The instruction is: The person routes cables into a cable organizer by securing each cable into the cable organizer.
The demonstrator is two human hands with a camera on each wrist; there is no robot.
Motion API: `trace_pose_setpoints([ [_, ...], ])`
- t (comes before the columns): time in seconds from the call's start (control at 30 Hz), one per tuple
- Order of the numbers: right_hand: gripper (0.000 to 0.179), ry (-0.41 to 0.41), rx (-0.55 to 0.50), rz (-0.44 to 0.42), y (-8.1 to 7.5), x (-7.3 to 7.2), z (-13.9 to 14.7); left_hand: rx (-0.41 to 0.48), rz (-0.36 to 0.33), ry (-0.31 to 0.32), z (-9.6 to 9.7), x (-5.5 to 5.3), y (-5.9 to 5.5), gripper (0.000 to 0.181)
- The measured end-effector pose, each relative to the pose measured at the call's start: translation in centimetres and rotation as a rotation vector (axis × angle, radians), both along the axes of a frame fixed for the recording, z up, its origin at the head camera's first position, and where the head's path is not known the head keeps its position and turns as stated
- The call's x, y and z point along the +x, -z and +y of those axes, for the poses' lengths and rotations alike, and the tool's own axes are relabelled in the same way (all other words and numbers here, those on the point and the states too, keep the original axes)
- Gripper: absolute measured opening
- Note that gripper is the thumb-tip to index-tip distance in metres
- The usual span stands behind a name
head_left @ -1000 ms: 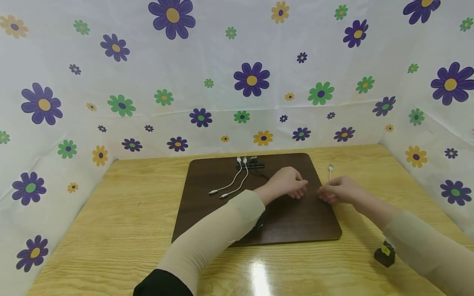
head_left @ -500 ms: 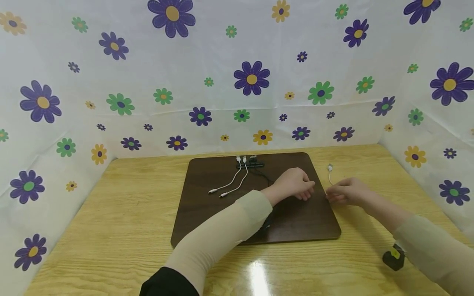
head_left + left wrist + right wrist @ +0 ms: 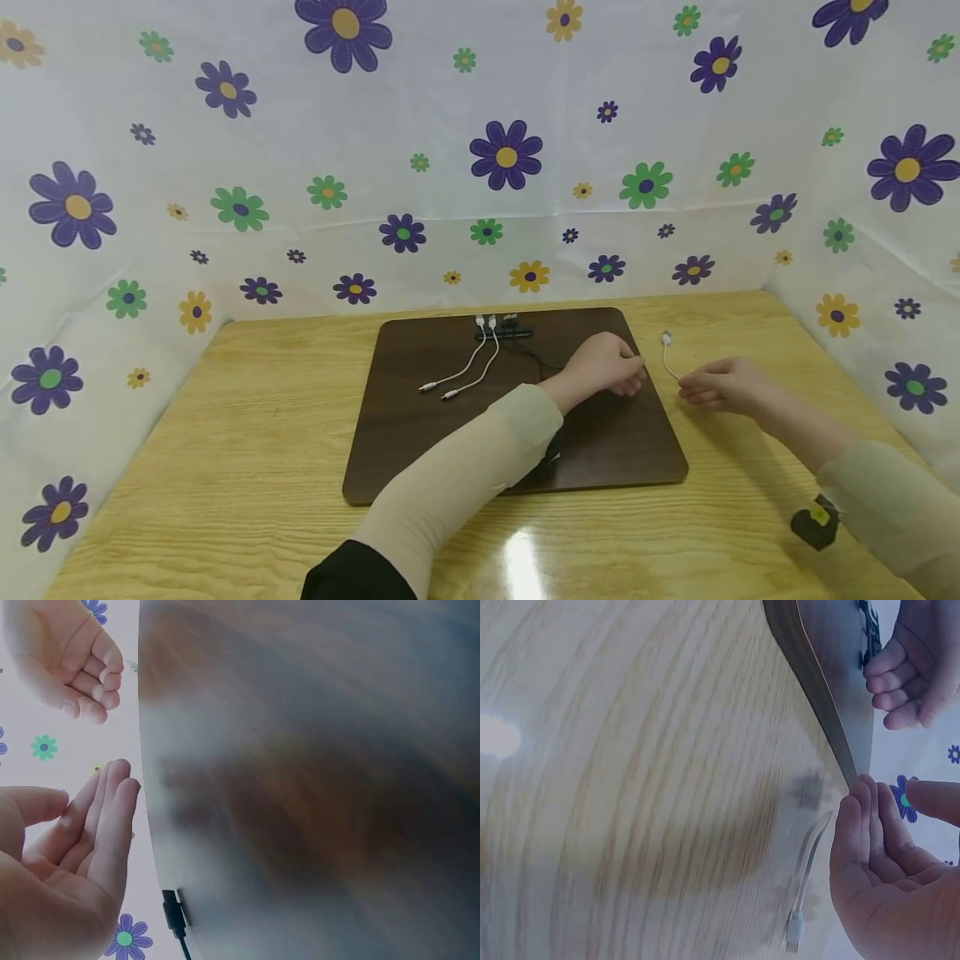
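Note:
My left hand [image 3: 611,364] hovers over the right side of a dark brown board [image 3: 465,433], with nothing held. In the left wrist view its fingers extend and the thumb stands apart. My right hand [image 3: 720,386] is just beyond the board's right edge, fingertips at the near end of a short white USB cable [image 3: 667,360]. The right wrist view shows that cable [image 3: 804,889] lying beside straight fingers, thumb apart. At the board's far edge, two white USB cables [image 3: 480,367] and a black cable [image 3: 538,358] run from a black cable holder strip [image 3: 504,333].
The board lies on a light wood table [image 3: 247,433]. A flower-print cloth [image 3: 412,192] hangs behind and at both sides. A small black unit with a yellow patch [image 3: 816,523] sits under the right sleeve. A black plug [image 3: 174,913] shows in the left wrist view.
Both hands have moved right, the left towards the board's right edge, the right away from it. More of the loose white cable shows. The black unit shifted along with the right sleeve.

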State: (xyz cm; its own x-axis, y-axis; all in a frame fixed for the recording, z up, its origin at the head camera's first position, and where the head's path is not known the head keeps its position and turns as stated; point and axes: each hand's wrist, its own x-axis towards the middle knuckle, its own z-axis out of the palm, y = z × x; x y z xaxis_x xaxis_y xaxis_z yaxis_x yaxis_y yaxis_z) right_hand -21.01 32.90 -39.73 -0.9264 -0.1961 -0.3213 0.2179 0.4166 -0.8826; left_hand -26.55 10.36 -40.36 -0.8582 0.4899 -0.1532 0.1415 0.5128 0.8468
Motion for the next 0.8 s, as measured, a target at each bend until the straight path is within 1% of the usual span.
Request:
trace_pose_setpoints([
  [0.07,0.043,0.003,0.004,0.004,0.0,0.0,0.3,0.026,-0.002,-0.026,0.3,-0.1,0.1,0.031],
  [0.2,0.043,0.014,0.020,0.011,0.0,-0.1,1.0,0.049,0.019,-0.063,0.9,-0.3,0.1,0.030],
  [0.33,0.042,0.034,0.029,0.015,-0.1,0.0,1.5,0.030,0.045,-0.084,1.4,-0.5,0.0,0.027],
  [0.5,0.041,0.062,0.035,0.022,-0.4,0.2,2.0,0.005,0.050,-0.083,1.9,-0.4,0.0,0.022],
  [0.6,0.040,0.070,0.044,0.027,-0.4,0.2,2.3,0.013,0.032,-0.087,2.3,-0.2,-0.1,0.021],
  [0.73,0.041,0.065,0.094,0.040,-0.5,0.3,2.5,-0.002,0.018,-0.104,2.9,0.1,-0.4,0.021],
  [0.8,0.042,0.061,0.124,0.046,-0.5,0.3,2.6,-0.025,0.033,-0.100,3.1,0.2,-0.5,0.021],
])
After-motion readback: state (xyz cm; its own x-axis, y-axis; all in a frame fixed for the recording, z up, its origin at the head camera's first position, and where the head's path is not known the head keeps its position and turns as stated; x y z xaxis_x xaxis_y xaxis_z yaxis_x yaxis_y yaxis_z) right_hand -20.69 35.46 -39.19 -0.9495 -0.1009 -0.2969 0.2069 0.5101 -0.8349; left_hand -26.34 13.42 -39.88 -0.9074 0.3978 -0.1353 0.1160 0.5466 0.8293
